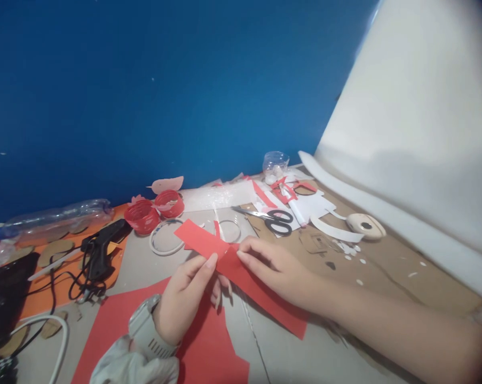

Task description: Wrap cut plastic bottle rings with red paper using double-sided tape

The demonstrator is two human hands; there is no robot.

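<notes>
A long red paper strip (273,301) is held slantwise above the table between both hands. My left hand (192,285), with a watch on its wrist, pinches the strip near its middle, thumb on top and fingers underneath. On the strip's upper edge, my right hand (276,266) grips with thumb and fingers, close to the left thumb. Beneath the hands lies a larger red paper sheet (208,341) with cut edges. Scissors (275,218) with black handles rest just beyond the right hand.
At left are a black glue gun (104,248) with its cord, an orange sheet (116,272) and a plastic bottle (60,216). Farther back stand red round containers (142,216). White and red paper scraps (313,208) and a cream-coloured device (366,226) lie right, near a white panel (417,133).
</notes>
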